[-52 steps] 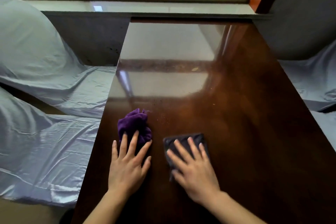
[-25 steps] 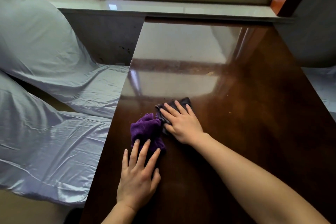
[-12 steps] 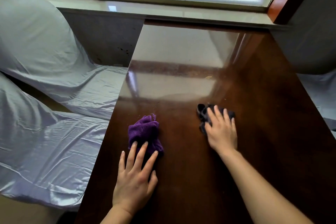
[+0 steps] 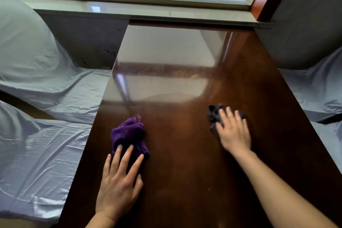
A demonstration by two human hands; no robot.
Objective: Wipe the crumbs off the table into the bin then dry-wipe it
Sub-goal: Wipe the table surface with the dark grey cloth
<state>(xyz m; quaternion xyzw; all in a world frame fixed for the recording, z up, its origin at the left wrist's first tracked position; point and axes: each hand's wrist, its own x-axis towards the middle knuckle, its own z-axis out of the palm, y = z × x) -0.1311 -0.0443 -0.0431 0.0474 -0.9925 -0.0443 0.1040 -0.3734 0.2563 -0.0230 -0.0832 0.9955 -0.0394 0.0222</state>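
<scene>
A glossy dark wooden table (image 4: 185, 153) runs from me to the window sill. My left hand (image 4: 118, 181) lies flat near the left edge, its fingertips resting on a crumpled purple cloth (image 4: 128, 135). My right hand (image 4: 232, 131) presses flat on a dark grey cloth (image 4: 213, 114) at the right of the table; most of that cloth is hidden under the palm. A pale crumb (image 4: 194, 75) and fine specks lie farther out, in the reflection of the window. No bin is in view.
Chairs draped in pale grey satin covers stand along the left side (image 4: 37, 83) and the right side (image 4: 314, 89). A stone window sill (image 4: 166, 13) and a window close off the far end.
My right hand has slid the dark grey cloth from beside the purple cloth across to the right side of the table. My left hand and the purple cloth have stayed put.
</scene>
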